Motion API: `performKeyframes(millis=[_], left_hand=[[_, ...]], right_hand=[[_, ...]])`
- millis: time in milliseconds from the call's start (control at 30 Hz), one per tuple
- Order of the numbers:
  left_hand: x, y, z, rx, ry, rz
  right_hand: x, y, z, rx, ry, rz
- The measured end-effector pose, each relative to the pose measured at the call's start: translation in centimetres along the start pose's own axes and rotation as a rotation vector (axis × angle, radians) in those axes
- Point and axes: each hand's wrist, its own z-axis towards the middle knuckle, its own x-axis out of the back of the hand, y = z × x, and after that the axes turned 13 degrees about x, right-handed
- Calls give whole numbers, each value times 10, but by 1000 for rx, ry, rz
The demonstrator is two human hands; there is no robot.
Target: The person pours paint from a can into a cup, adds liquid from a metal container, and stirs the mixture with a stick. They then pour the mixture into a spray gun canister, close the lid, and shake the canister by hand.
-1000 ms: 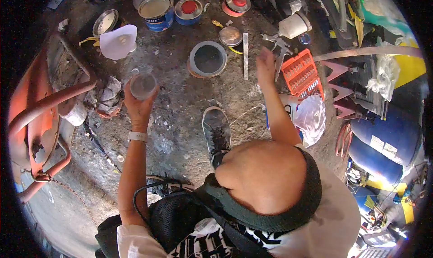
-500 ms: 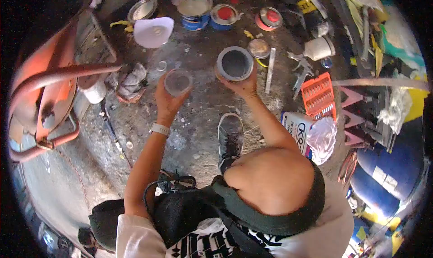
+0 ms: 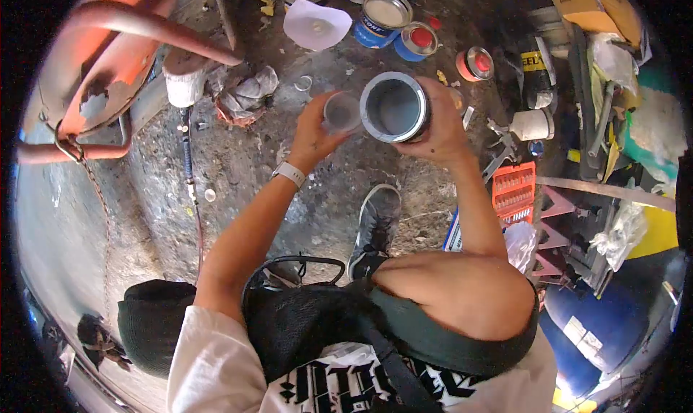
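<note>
My left hand is wrapped round a small clear plastic cup. Close beside it, my right hand grips an open paint can by its right side. The can leans towards the cup, and its rim is right at the cup's edge. Dark grey-blue paint shows inside the can. Both vessels are above the stained floor, in front of my shoe.
Beyond my hands stand a blue-labelled can, red-capped tins and a white paper cone. A spray gun and an orange bit case lie right. Crumpled plastic and an orange metal frame are left.
My hands have come together, bringing the can up against the cup. The can now tilts leftward, where it stood apart before. The whole view has turned and shifted.
</note>
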Motion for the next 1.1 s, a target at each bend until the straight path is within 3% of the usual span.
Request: performKeyframes(millis=[67,133,567,767,833,933,1100], left_hand=[[0,-1,-1,10,7,-35],[3,5,-2,-68,-24,-76],[-7,-5,-2,-78,5,-40],[-12,-8,0,-116,-22,-70],[-14,-5,-1,-35,-72,-165],[-15,-6,0,-98,-34,-27],[-21,-11,3,-68,-69,-84]], right_hand=[[6,-3,9,16,-133,-32],[10,-9,15,46,-166,-105],[22,-31,33,115,-364,-306],[27,-36,39,136,-356,-308],[28,-36,40,140,-371,-328],[30,-34,40,159,-391,-344],[31,-36,43,168,-400,-361]])
